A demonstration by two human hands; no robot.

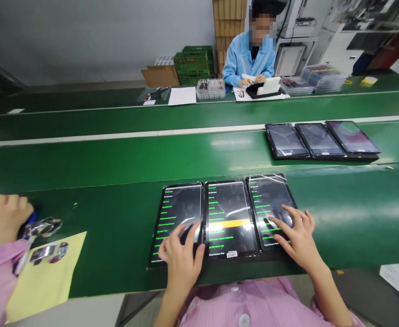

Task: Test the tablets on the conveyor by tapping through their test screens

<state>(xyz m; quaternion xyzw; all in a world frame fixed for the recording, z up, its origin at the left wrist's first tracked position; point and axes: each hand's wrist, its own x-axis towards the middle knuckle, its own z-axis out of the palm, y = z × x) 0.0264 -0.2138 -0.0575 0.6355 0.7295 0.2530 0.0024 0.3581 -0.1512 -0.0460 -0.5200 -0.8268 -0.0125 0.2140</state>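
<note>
Three tablets lie side by side in front of me, each lit with a list of green text on black. Over the lower part of the left tablet point(182, 204) is my left hand point(182, 256), fingers spread and holding nothing. The middle tablet point(231, 204) shows a yellow bar across one line and a small white label at its bottom edge. My right hand point(298, 236) is spread over the right tablet point(271, 195), its fingertips at or just above the screen. Whether any fingertip touches glass I cannot tell.
Three more tablets point(318, 138) with dark screens rest on the green belt point(134, 159). At left, another person's hand point(5, 218) is beside a yellow paper point(46, 281) with shiny metallic pieces. Across the belt sits a person in blue point(233, 56), near a parts box point(211, 89) and green crates point(191, 66).
</note>
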